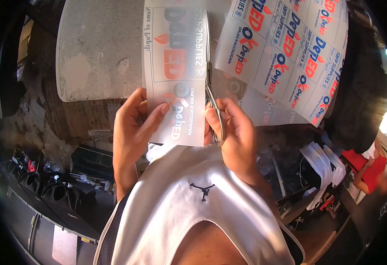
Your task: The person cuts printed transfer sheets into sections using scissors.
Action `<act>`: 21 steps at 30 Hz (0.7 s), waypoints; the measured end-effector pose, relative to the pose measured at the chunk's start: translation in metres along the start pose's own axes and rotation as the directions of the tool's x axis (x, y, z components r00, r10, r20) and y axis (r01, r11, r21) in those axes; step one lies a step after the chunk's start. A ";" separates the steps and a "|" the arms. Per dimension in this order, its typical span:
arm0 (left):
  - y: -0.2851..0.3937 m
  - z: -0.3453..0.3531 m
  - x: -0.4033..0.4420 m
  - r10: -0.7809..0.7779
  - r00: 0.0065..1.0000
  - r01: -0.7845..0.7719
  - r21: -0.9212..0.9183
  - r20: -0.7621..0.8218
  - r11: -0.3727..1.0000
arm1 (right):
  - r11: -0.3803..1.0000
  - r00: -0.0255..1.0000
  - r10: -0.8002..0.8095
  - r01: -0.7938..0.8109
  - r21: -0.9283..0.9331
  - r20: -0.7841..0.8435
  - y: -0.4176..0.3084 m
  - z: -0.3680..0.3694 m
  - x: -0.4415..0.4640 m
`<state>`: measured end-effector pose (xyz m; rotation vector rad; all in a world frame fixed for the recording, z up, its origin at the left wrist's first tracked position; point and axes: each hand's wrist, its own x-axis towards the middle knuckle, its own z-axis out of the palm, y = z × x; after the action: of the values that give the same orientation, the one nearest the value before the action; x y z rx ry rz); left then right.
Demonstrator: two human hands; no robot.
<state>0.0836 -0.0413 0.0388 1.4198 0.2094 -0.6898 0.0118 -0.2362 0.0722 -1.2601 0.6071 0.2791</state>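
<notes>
My left hand pinches a long translucent printed strip near its lower left edge, thumb on top and fingers behind it. Mirrored lettering in red, blue and grey shows through the strip. My right hand holds metal scissors, its fingers and thumb at the handle loops. The blades point away from me along the strip's right edge and look nearly closed. To the right lies a large printed sheet with repeated lettering, its near edge lifted. A paler printed piece lies partly under it.
A worn grey board lies beneath the work. At lower left there are dark objects on a shelf. White cloths hang at the right, beside a person in red.
</notes>
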 end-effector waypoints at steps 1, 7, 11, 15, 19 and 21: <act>0.001 0.000 0.000 0.002 1.000 -0.002 -0.001 -0.001 1.000 | 1.000 1.000 -0.013 0.013 0.012 -0.002 0.001 0.000 0.001; 0.001 -0.001 0.000 -0.005 1.000 0.005 0.013 0.017 1.000 | 0.999 1.000 0.005 -0.006 -0.033 -0.018 -0.007 0.000 0.005; 0.003 -0.001 0.000 0.000 1.000 -0.001 0.007 0.017 1.000 | 1.000 1.000 -0.026 0.026 -0.010 -0.004 -0.004 -0.001 0.008; 0.004 -0.001 -0.001 -0.012 1.000 0.012 0.009 0.028 1.000 | 0.999 0.999 -0.048 0.048 -0.012 0.005 -0.009 -0.001 0.015; 0.007 -0.002 0.000 0.013 0.999 -0.016 0.065 0.042 0.998 | 0.999 0.999 -0.028 0.027 -0.025 -0.020 -0.014 0.002 0.016; 0.004 0.000 0.000 0.017 1.000 -0.017 0.006 0.024 1.000 | 1.000 0.999 -0.023 0.023 -0.021 -0.022 -0.015 0.003 0.017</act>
<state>0.0856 -0.0407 0.0420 1.4168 0.1769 -0.6933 0.0343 -0.2398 0.0755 -1.2908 0.6099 0.2532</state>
